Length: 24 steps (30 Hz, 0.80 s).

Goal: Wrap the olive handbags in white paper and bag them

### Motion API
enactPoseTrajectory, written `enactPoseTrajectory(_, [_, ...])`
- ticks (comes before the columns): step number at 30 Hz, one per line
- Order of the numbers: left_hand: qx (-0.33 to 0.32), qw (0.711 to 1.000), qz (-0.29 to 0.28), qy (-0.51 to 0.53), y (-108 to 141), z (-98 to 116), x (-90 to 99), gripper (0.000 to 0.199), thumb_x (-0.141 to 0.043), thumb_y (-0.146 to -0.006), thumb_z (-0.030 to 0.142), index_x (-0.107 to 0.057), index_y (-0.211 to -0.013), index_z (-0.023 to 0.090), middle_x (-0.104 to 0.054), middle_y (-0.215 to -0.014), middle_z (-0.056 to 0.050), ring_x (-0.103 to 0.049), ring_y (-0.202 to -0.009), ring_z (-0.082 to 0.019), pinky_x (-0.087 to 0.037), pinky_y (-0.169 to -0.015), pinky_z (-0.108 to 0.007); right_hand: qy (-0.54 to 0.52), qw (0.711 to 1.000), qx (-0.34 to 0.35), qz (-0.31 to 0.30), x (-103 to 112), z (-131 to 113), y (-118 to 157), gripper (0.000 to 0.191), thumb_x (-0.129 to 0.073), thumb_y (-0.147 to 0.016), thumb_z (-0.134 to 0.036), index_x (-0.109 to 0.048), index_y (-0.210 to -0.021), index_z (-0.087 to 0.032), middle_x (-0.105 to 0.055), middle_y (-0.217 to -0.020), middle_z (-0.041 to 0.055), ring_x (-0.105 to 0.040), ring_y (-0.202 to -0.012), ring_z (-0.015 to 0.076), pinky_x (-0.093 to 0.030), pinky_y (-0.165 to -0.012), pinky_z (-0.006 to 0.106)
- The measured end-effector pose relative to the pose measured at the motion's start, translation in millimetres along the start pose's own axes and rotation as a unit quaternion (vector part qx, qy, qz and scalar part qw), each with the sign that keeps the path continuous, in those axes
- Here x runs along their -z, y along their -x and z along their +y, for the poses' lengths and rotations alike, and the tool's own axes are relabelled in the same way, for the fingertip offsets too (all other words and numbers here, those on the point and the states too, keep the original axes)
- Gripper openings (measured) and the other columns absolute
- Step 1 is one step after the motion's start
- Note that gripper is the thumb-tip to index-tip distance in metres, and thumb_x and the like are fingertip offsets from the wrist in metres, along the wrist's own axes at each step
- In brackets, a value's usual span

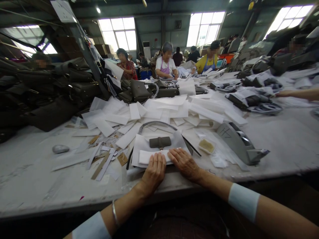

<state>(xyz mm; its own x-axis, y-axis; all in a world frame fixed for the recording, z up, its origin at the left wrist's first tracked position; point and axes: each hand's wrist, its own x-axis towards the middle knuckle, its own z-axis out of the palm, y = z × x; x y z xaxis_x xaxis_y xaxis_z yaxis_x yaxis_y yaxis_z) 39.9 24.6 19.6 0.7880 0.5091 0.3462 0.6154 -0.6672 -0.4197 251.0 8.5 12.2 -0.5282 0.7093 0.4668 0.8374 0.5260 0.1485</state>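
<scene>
In front of me a dark grey handbag (189, 148) lies on the table under a white sheet (139, 149), its wrapped handle (159, 123) arching behind it. A small grey-brown flap with a metal clasp (160, 142) shows on top of the sheet. Across the near side lies a folded white foam strip (145, 157). My left hand (155, 171) rests on this strip with its fingers laid flat. Beside it, my right hand (183, 163) presses on the strip's right end, fingers stretched out. Both thumbs are mostly hidden.
A tape dispenser (235, 142) and a small dish (206, 146) are at right. Foam sheets (159, 109) pile up behind the bag. Tags and strips (104, 162) lie left, near a grey rounded object (60, 149). Dark bags (50, 96) are heaped far left; a co-worker's arm (299, 95) reaches in.
</scene>
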Motion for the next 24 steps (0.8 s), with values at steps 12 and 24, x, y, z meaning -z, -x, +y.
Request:
enactPoseTrajectory(12, [-0.028,0.997,-0.010,0.072,-28.7,-37.3,17.0,0.038,-0.037,-0.094,0.008,-0.047,-0.130,0.006,-0.064,-0.118,-0.019,-0.063,-0.102,-0.026,-0.049,-0.091,-0.041,-0.029,0.998,-0.019,-0.049,21.9,5.1,-15.1,0.088,-0.075,-0.078,-0.040,-0.030,-0.150,-0.014,-0.042,-0.150,0.0183,-0.038,-0.134,0.0384,-0.029,-0.111,0.057])
enactPoseTrajectory(24, [0.017,0.996,0.083,0.017,-31.8,-38.6,8.2,0.049,-0.035,-0.089,0.004,-0.049,-0.136,0.008,-0.057,-0.136,-0.016,-0.053,-0.125,-0.028,-0.042,-0.104,-0.045,0.013,0.996,0.018,-0.090,29.5,19.3,-54.1,0.031,-0.035,-0.100,-0.016,-0.048,-0.129,-0.014,-0.065,-0.114,0.0143,-0.062,-0.096,0.0226,-0.051,-0.080,0.035])
